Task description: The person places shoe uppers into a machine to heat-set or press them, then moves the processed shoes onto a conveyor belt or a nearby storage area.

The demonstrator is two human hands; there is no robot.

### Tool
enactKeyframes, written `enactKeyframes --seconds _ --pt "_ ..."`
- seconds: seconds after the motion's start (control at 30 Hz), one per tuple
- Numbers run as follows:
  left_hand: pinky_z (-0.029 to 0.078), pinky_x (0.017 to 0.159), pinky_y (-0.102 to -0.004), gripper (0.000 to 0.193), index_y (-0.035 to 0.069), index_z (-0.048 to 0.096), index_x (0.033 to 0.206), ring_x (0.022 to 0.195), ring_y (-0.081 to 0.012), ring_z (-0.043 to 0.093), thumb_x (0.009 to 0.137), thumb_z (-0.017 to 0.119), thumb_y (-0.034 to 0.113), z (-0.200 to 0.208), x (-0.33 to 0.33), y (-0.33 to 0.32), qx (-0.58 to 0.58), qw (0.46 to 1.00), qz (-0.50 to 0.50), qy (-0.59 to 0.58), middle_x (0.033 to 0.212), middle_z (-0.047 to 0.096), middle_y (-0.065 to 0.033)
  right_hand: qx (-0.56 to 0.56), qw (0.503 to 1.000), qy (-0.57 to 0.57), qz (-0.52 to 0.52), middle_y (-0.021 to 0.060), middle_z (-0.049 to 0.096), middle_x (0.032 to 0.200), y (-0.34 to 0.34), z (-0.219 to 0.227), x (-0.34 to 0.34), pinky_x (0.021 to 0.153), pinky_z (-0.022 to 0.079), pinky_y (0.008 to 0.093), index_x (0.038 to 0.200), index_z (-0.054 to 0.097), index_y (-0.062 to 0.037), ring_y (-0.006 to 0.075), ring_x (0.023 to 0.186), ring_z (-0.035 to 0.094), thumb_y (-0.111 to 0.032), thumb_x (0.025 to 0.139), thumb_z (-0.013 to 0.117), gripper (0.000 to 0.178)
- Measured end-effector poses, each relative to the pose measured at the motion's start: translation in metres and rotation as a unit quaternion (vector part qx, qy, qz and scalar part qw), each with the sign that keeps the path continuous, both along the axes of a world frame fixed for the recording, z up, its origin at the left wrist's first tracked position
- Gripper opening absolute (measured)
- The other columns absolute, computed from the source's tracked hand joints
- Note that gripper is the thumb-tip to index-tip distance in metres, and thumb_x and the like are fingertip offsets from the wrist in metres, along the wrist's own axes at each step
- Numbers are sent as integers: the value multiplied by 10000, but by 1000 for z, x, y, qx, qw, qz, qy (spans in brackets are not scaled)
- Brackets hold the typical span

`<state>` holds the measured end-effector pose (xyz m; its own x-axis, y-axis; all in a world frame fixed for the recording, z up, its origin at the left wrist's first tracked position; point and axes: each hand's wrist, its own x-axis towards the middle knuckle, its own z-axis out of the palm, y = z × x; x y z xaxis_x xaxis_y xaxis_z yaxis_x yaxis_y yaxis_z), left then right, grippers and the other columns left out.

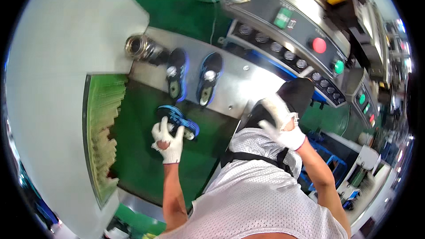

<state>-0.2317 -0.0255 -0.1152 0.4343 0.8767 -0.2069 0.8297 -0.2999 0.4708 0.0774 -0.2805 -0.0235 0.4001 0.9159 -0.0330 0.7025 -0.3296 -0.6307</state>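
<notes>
My left hand (167,143), in a white glove worn open at the palm, has its finger and thumb around the middle of a black and blue shoe (179,116) over the green surface. Two more dark shoes with blue-purple soles, a left one (177,73) and a right one (210,77), lie side by side on the metal ledge. Each has something pale in its opening. Over my thigh, my right hand (283,126), in a similar torn glove, is slightly blurred; its fingers are spread and nothing shows in them.
A bristly green-framed opening (102,137) lines the white machine housing (66,26) at left. A shiny metal cylinder (141,48) stands at the ledge's far left. Control panels with gauges and red and green buttons (318,45) rise at far right. A blue rack (325,159) is beyond my right arm.
</notes>
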Motion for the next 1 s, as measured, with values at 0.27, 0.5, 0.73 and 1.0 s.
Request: enactKeyframes --seconds 0.27,0.5,0.73,1.0 --pt "537 815 -431 198 39 685 967 887 -321 647 872 820 148 60 56 -8 36 986 -159 -19 994 637 -134 55 977 204 17 272 568 1441 29 -12 -62 1158 446 498 1420 544 52 451 1362 544 -300 846 805 722" --pt "538 650 -418 157 74 716 829 711 -290 671 772 856 117 155 189 -85 85 879 -418 -214 804 677 -99 80 985 152 -27 234 642 1196 39 -54 -77 851 574 482 1321 544 0 419 1060 688 -257 838 766 591" --pt "538 1007 -439 596 3 698 1236 1162 -382 669 739 941 223 231 347 -189 34 666 -691 -278 1246 700 -214 65 891 371 -253 265 684 1207 -144 1 15 982 537 402 1454 494 82 323 1156 681 -663 862 757 987" --pt "484 1112 -447 477 29 650 1351 1273 -376 629 909 789 144 275 543 -317 158 565 -720 -371 1379 647 -204 568 491 492 -441 117 688 1244 -270 9 -23 963 578 358 1433 492 71 212 1070 692 -196 901 811 675"
